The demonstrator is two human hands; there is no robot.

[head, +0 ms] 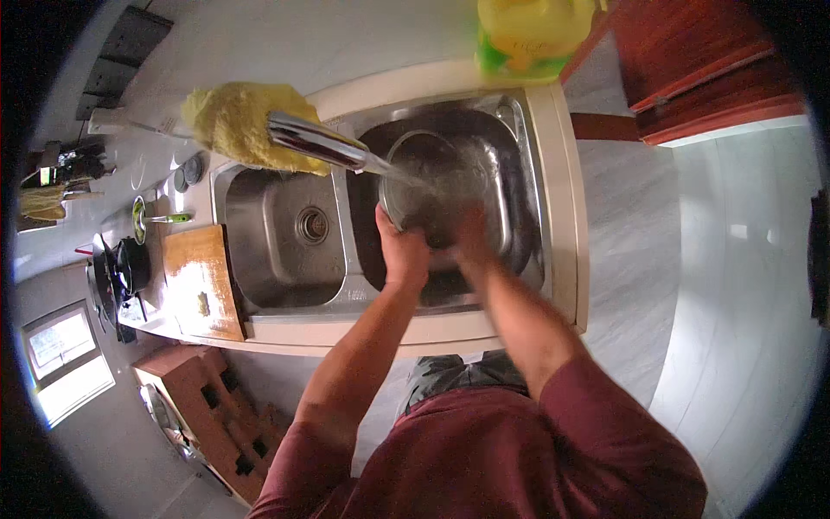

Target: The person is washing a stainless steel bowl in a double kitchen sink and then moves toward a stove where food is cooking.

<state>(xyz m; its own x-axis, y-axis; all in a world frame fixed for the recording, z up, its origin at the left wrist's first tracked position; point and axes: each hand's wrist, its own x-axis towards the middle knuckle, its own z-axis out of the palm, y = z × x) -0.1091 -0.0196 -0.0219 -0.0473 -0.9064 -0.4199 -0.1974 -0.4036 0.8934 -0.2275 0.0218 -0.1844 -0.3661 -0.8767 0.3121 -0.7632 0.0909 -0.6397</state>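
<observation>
My left hand [403,250] grips the near left rim of a round, bowl-like vessel [388,206] in the right basin [528,188] of a steel double sink. Glare and spray blur the vessel, so its material is unclear. My right hand [472,235] is low in the same basin, at the vessel's near right side. It is smeared by motion, and its fingers cannot be made out. Water streams from a chrome faucet [318,139] into the vessel. A yellow fluffy cloth [249,126] hangs around the faucet's back end.
To the left lies the other basin [285,259] with its drain [312,225]. Beyond it are a wooden board [202,285], a green-handled utensil [170,218] and dark pans [133,263]. A yellow-green jug [528,42] stands at the back right corner, below red cabinetry [707,58].
</observation>
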